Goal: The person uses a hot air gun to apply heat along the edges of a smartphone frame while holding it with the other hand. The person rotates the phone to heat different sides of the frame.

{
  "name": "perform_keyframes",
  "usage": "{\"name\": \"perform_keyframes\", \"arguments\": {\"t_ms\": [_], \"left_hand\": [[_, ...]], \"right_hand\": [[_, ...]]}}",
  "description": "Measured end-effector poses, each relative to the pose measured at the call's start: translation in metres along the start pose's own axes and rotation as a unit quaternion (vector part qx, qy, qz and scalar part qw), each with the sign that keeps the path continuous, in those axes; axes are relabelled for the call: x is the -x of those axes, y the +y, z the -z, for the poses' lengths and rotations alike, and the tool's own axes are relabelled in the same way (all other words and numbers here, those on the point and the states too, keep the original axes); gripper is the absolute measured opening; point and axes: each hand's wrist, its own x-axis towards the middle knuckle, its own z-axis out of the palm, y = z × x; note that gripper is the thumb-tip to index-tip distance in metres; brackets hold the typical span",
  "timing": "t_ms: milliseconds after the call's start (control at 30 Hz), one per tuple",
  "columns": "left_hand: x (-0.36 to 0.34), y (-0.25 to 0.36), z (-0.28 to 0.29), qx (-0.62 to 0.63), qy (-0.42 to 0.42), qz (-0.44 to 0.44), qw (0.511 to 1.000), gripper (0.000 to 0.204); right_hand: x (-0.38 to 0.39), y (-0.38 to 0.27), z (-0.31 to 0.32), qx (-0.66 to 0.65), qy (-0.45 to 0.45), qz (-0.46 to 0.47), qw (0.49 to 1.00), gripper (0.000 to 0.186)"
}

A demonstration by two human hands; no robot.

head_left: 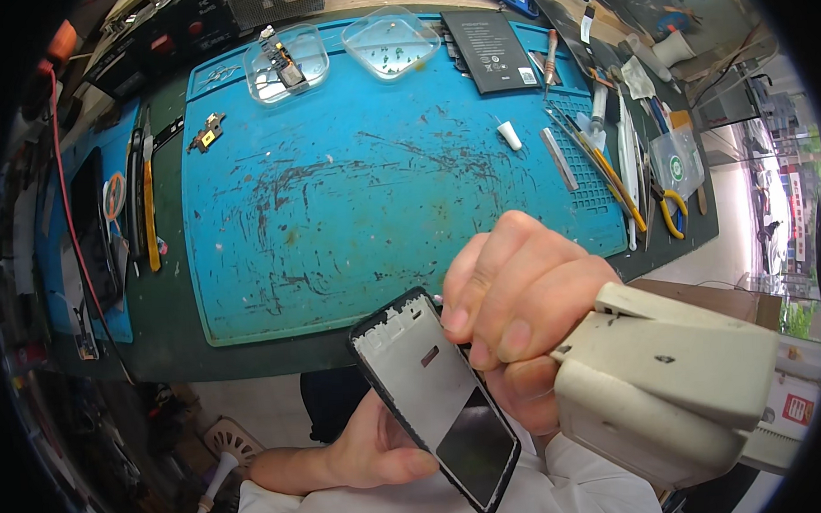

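Note:
My left hand point(372, 448) grips a phone frame point(412, 350) along its lower left side, thumb across the edge. The frame tilts in front of my body, just off the near edge of the bench. It has a black rim, a pale grey inner face with ragged whitish residue at the edges, and a dark glossy rectangle at its lower end. My right hand point(525, 298) is closed at the frame's upper right side, fingertips pinched together by the edge. What they hold, if anything, is hidden. A beige boxy casing point(663, 374) covers the right wrist area in view.
A scratched blue work mat point(355, 213) covers the bench. At its far side are two clear trays point(391, 45) with small parts and a black battery point(491, 50). Tweezers, pliers point(671, 213) and a white cap point(508, 135) lie right. A circuit board point(207, 134) lies left.

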Motion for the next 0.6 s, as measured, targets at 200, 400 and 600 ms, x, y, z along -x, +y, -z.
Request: {"name": "perform_keyframes", "arguments": {"t_ms": [200,400,600], "left_hand": [[-0.0003,-0.0026,0.0016,0.003,-0.008,-0.013,1.0,0.094],[-0.0003,-0.0019,0.0026,0.012,-0.011,0.0,1.0,0.093],[0.0023,-0.0021,0.0016,0.013,-0.011,0.01,1.0,0.092]], "right_hand": [[0.0009,-0.0009,0.0003,-0.009,0.004,-0.006,1.0,0.018],[0.0023,0.0019,-0.0013,-0.011,0.012,0.004,1.0,0.02],[0.003,0.0,-0.0004,-0.007,0.008,0.004,1.0,0.02]]}}
